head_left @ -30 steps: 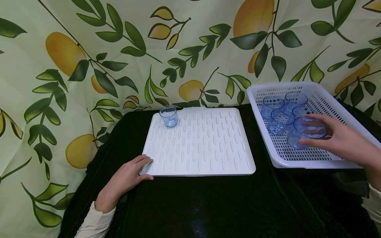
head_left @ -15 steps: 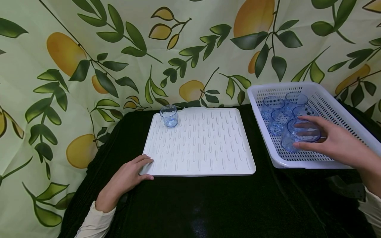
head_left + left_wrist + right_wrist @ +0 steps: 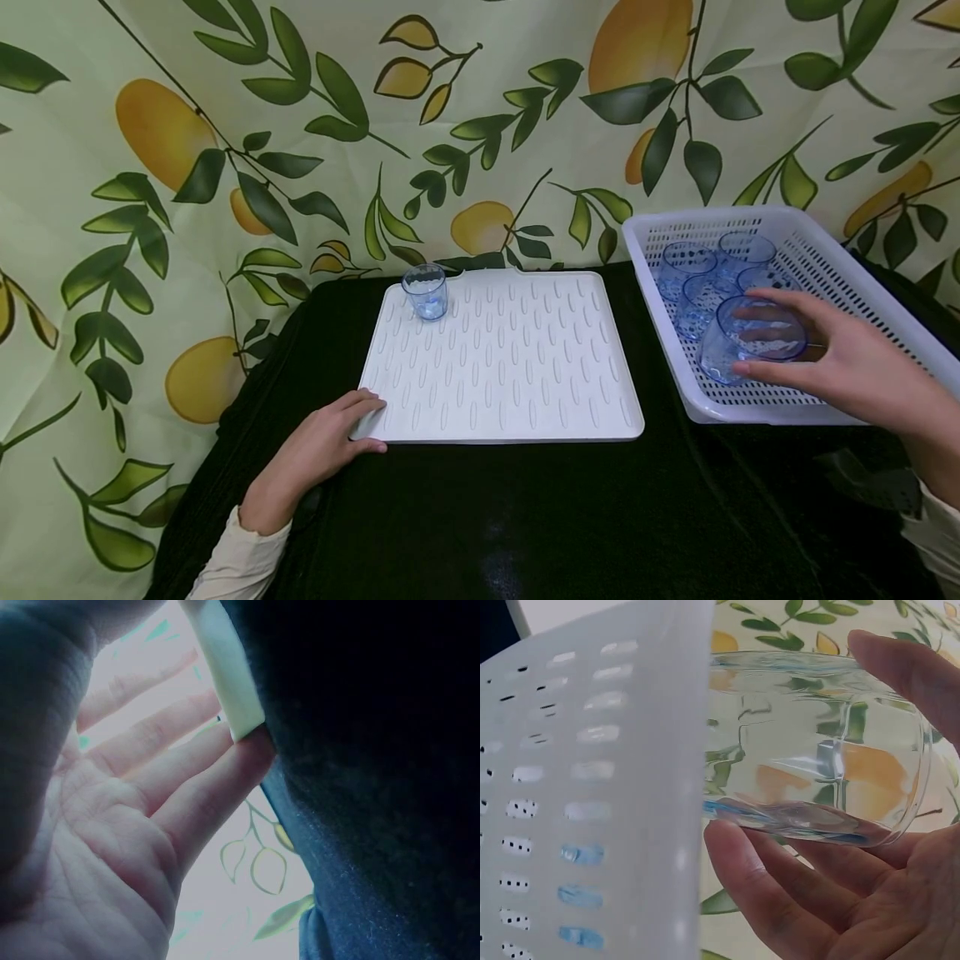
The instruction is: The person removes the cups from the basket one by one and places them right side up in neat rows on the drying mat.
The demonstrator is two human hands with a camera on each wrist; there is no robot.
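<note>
My right hand (image 3: 855, 358) grips a clear blue drinking glass (image 3: 720, 357) between thumb and fingers, tilted with its rim toward the palm, over the front of a white plastic basket. The right wrist view shows this glass (image 3: 802, 750) sideways, its base end hidden behind the basket wall (image 3: 679, 780). My left hand (image 3: 318, 450) holds the near left corner of a white ridged draining tray (image 3: 495, 358), thumb at the front edge and fingers at the left side. In the left wrist view the tray's edge (image 3: 232, 682) meets the fingers. Another blue glass (image 3: 426, 293) stands upright on the tray's far left corner.
The white slotted basket (image 3: 780, 412) stands right of the tray, with several more blue glasses (image 3: 688, 268) grouped in its left part. Dark cloth (image 3: 480, 508) covers the table. Behind hangs a curtain (image 3: 315, 192) printed with leaves and fruit.
My right hand has shifted a little left with the glass, which now leans more. The left hand, the tray and the glass on it stay where they were.
</note>
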